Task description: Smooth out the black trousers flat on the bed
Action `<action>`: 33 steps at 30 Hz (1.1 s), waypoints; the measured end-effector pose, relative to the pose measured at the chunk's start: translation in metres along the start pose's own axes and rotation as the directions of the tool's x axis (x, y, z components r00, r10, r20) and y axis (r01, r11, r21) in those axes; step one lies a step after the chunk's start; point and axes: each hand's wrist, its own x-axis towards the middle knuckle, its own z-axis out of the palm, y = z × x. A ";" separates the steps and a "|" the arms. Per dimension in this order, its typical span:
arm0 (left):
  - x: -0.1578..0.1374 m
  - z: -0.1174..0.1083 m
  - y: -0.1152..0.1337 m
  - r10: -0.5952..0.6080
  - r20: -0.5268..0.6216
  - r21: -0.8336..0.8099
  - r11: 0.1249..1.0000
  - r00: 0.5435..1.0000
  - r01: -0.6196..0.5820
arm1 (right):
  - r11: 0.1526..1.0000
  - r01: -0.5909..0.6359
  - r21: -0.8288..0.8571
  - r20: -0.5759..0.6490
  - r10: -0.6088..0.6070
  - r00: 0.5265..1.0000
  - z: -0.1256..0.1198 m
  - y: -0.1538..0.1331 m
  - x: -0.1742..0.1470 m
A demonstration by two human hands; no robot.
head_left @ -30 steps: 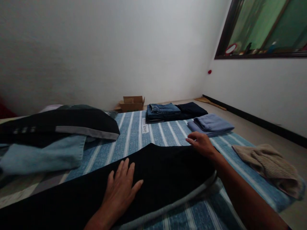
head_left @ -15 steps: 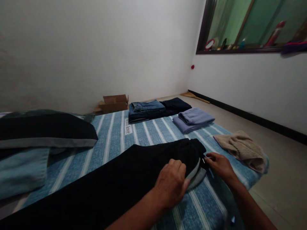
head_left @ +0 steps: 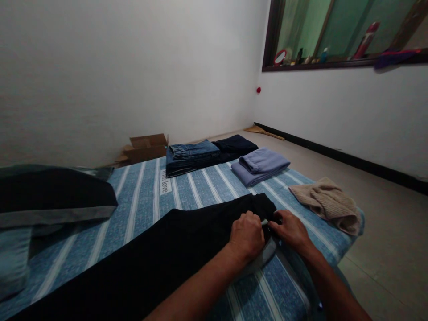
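A long black garment (head_left: 160, 254) with a grey lining lies flat across the blue striped mattress (head_left: 200, 187). My left hand (head_left: 246, 235) is closed on its right-hand end, knuckles up. My right hand (head_left: 290, 229) meets it from the right and pinches the same end of the cloth, fingertips almost touching the left hand. The grey lining shows just below both hands.
Folded blue jeans (head_left: 190, 154), a dark folded garment (head_left: 236, 145) and a folded lilac garment (head_left: 259, 165) lie at the far end. A beige knit (head_left: 326, 203) sits at the right edge. Dark and light-blue clothes (head_left: 50, 196) are piled left. A cardboard box (head_left: 143, 147) stands by the wall.
My left hand left the middle of the black garment and closed on its right end. My right hand came down from the far edge to join it. The view swung right.
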 end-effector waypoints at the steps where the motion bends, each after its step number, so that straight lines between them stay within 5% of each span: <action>1: 0.003 -0.005 -0.006 -0.015 -0.029 -0.076 0.997 0.999 0.013 | 1.000 0.008 -0.005 -0.006 -0.008 1.000 0.001 0.001 0.000; 9: 0.015 -0.043 -0.039 -0.075 -0.165 -0.402 0.916 0.983 0.002 | 1.000 -0.027 -0.011 -0.032 0.027 0.999 0.003 0.000 -0.004; 13: 0.013 -0.043 -0.038 -0.077 -0.168 -0.540 0.841 0.983 -0.027 | 0.990 0.001 -0.141 -0.166 -0.025 0.986 0.000 -0.012 -0.013; 16: 0.013 -0.040 -0.036 -0.076 -0.152 -0.555 0.831 0.985 -0.021 | 0.967 0.174 -0.186 -0.229 -0.215 0.949 -0.001 -0.029 -0.017; 19: 0.014 -0.040 -0.037 -0.067 -0.165 -0.562 0.826 0.984 -0.038 | 0.916 0.397 -0.065 -0.092 -0.401 0.911 0.004 -0.044 -0.012; 21: 0.012 -0.040 -0.037 -0.048 -0.185 -0.560 0.826 0.982 -0.066 | 0.899 0.434 0.056 -0.015 -0.434 0.901 0.009 -0.048 -0.003; 27: 0.004 -0.031 -0.029 0.174 -0.160 -0.355 0.908 0.972 -0.221 | 0.902 0.309 0.302 -0.041 -0.312 0.949 0.021 -0.031 0.018; 33: -0.006 -0.016 -0.013 0.411 0.081 0.060 0.907 0.908 -0.416 | 0.784 0.166 0.599 0.030 -0.230 0.973 -0.001 -0.013 0.020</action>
